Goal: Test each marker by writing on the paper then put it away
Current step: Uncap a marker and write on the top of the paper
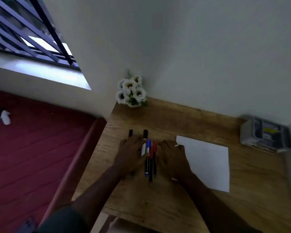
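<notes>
Several markers lie side by side on the wooden desk (166,204), pointing away from me. A blue-capped marker (147,158) and a red-capped marker (154,157) show between my hands. Two black-capped markers (145,134) stick out beyond my left fingers. My left hand (130,153) lies flat, palm down, over the left markers. Palm down as well, my right hand (172,157) rests beside the red marker, partly over the left edge of a blank white paper (208,163). Neither hand grips a marker.
A small pot of white flowers (132,91) stands at the desk's back left corner against the wall. A grey organiser box (265,135) sits at the back right. A red mattress (37,148) lies left of the desk, under a barred window.
</notes>
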{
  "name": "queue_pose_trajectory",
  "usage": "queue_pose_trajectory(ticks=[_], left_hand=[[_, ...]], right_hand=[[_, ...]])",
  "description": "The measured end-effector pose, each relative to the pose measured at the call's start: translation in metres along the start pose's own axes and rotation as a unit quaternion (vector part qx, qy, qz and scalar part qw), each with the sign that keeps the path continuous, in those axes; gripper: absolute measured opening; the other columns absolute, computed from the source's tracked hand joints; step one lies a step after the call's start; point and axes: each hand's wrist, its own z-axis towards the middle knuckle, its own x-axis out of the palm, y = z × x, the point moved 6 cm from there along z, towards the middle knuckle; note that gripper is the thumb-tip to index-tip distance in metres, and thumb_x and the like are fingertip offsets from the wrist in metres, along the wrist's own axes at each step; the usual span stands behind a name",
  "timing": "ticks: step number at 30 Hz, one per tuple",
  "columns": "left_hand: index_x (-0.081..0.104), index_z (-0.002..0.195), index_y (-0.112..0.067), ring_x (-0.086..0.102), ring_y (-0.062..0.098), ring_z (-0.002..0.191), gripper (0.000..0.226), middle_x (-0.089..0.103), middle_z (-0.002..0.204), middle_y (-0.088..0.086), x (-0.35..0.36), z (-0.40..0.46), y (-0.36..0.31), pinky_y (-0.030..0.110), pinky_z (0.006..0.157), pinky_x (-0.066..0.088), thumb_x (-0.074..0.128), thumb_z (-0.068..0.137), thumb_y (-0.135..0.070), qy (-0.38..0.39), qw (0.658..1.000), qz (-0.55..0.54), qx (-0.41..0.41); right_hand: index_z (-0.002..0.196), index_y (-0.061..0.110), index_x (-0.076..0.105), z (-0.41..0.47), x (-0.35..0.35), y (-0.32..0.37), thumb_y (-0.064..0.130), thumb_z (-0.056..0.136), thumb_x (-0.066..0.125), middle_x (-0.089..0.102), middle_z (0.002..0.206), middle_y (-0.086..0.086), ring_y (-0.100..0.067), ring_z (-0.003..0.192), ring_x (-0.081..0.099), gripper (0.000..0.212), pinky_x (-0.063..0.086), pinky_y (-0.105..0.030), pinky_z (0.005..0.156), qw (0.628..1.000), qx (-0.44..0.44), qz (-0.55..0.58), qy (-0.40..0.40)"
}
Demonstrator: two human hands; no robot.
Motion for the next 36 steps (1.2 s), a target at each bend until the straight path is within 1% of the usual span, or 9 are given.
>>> queue_pose_trajectory(ticks=[4, 8, 16, 20, 22, 25, 28, 32, 36], left_hand=[[0.051, 0.135, -0.021, 0.031, 0.020, 0.140, 0.063, 0.038, 0.150, 0.005, 0.023, 0.002, 0.009, 0.050, 0.112, 0.026, 0.058, 0.083, -0.056, 0.010, 0.997, 0.056, 0.054], [0.049, 0.136, -0.020, 0.035, 0.018, 0.138, 0.066, 0.040, 0.147, 0.002, 0.034, 0.007, 0.012, 0.048, 0.110, 0.027, 0.056, 0.082, -0.059, -0.010, 0.994, 0.060, 0.089], [0.052, 0.135, -0.019, 0.040, 0.014, 0.134, 0.067, 0.045, 0.144, 0.000, 0.045, 0.012, 0.017, 0.037, 0.106, 0.026, 0.051, 0.084, -0.063, -0.062, 0.988, 0.066, 0.126], [0.054, 0.131, -0.022, 0.043, 0.014, 0.128, 0.063, 0.048, 0.138, -0.004, 0.044, 0.015, 0.014, 0.044, 0.101, 0.035, 0.054, 0.081, -0.060, -0.082, 0.984, 0.058, 0.147], [0.056, 0.124, -0.026, 0.043, 0.013, 0.121, 0.060, 0.049, 0.128, -0.007, 0.038, 0.021, 0.010, 0.050, 0.096, 0.039, 0.056, 0.076, -0.062, -0.067, 0.984, 0.066, 0.148], [0.059, 0.104, -0.030, 0.043, 0.010, 0.105, 0.053, 0.051, 0.108, -0.010, 0.027, 0.042, 0.001, 0.052, 0.090, 0.039, 0.051, 0.068, -0.068, -0.023, 0.981, 0.107, 0.163], [0.059, 0.092, -0.030, 0.045, 0.010, 0.093, 0.047, 0.054, 0.096, -0.010, 0.023, 0.058, -0.006, 0.052, 0.089, 0.041, 0.051, 0.063, -0.066, 0.011, 0.980, 0.071, 0.186], [0.061, 0.107, -0.031, 0.049, 0.010, 0.094, 0.043, 0.057, 0.099, -0.008, 0.032, 0.057, -0.010, 0.046, 0.090, 0.044, 0.065, 0.069, -0.051, 0.030, 0.972, 0.051, 0.226], [0.055, 0.092, -0.046, 0.048, 0.015, 0.102, 0.035, 0.054, 0.101, -0.009, 0.036, 0.049, -0.013, 0.051, 0.093, 0.035, 0.046, 0.066, -0.067, 0.016, 0.960, 0.096, 0.262]], right_hand=[[0.133, 0.019, 0.053, 0.005, 0.021, -0.015, 0.052, 0.097, 0.036, 0.055, 0.136, -0.004, -0.023, 0.122, 0.052, 0.052, 0.033, -0.043, 0.100, 1.000, 0.017, 0.016, -0.006], [0.129, 0.020, 0.055, 0.005, 0.030, -0.020, 0.051, 0.092, 0.051, 0.054, 0.134, -0.003, -0.024, 0.122, 0.049, 0.049, 0.031, -0.044, 0.104, 0.998, 0.004, 0.034, -0.060], [0.133, 0.026, 0.053, 0.005, 0.036, -0.022, 0.055, 0.090, 0.050, 0.051, 0.133, 0.005, -0.016, 0.124, 0.042, 0.052, 0.024, -0.036, 0.102, 0.995, -0.036, 0.027, -0.089], [0.131, 0.032, 0.051, 0.004, 0.039, -0.019, 0.052, 0.089, 0.050, 0.053, 0.130, 0.008, -0.014, 0.121, 0.043, 0.047, 0.029, -0.041, 0.101, 0.992, -0.054, 0.016, -0.114], [0.131, 0.031, 0.050, 0.001, 0.039, -0.018, 0.048, 0.088, 0.052, 0.054, 0.128, 0.010, -0.011, 0.119, 0.044, 0.046, 0.028, -0.036, 0.101, 0.988, -0.060, 0.048, -0.134], [0.128, 0.031, 0.051, -0.007, 0.042, -0.013, 0.042, 0.085, 0.055, 0.053, 0.122, 0.014, -0.004, 0.114, 0.043, 0.045, 0.027, -0.030, 0.100, 0.980, -0.075, 0.087, -0.162], [0.119, 0.031, 0.053, -0.010, 0.045, -0.009, 0.037, 0.083, 0.060, 0.051, 0.105, 0.022, -0.002, 0.102, 0.046, 0.038, 0.033, -0.030, 0.092, 0.975, -0.080, 0.097, -0.182], [0.100, 0.031, 0.053, -0.010, 0.044, -0.003, 0.039, 0.083, 0.062, 0.049, 0.082, 0.020, -0.003, 0.081, 0.047, 0.021, 0.040, -0.032, 0.077, 0.977, -0.077, 0.063, -0.190], [0.100, 0.032, 0.046, -0.015, 0.041, 0.011, 0.036, 0.085, 0.062, 0.046, 0.080, 0.020, -0.004, 0.077, 0.048, 0.022, 0.042, -0.025, 0.072, 0.979, -0.071, 0.014, -0.189]])
